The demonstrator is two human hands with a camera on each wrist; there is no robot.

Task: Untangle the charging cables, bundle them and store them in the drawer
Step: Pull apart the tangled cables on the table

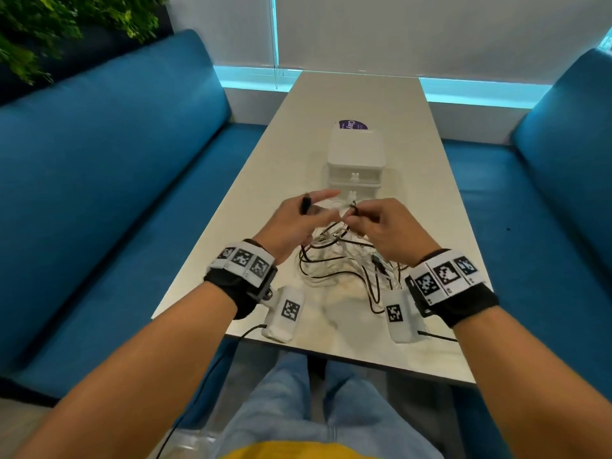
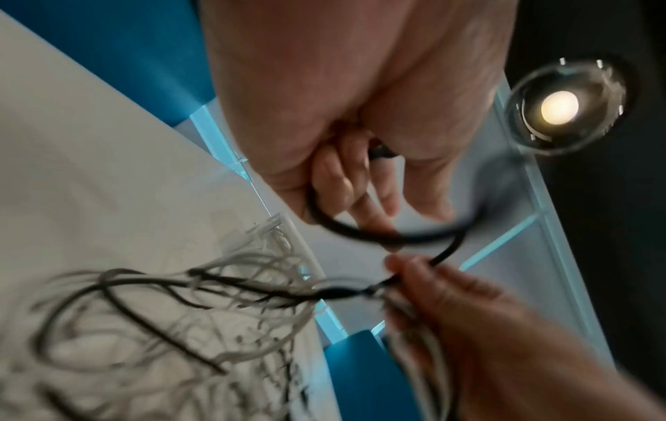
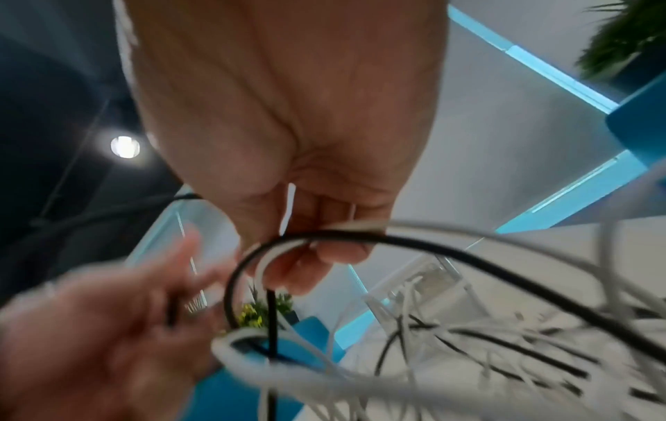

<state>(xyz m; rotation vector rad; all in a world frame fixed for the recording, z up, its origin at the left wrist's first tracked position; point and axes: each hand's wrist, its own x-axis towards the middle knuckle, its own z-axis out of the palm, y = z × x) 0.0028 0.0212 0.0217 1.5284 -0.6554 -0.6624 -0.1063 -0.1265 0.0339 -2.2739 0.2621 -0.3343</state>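
Cables (image 1: 334, 260) tangled on the table (image 1: 397, 104), both hands (image 1: 291, 223) (image 1: 394, 226) pinching strands.

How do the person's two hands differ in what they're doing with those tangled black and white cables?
The left hand holds a black cable end, forefinger extended; the right hand pinches black and white strands with curled fingers. Both hover above the tangled cables before the closed white drawer box.
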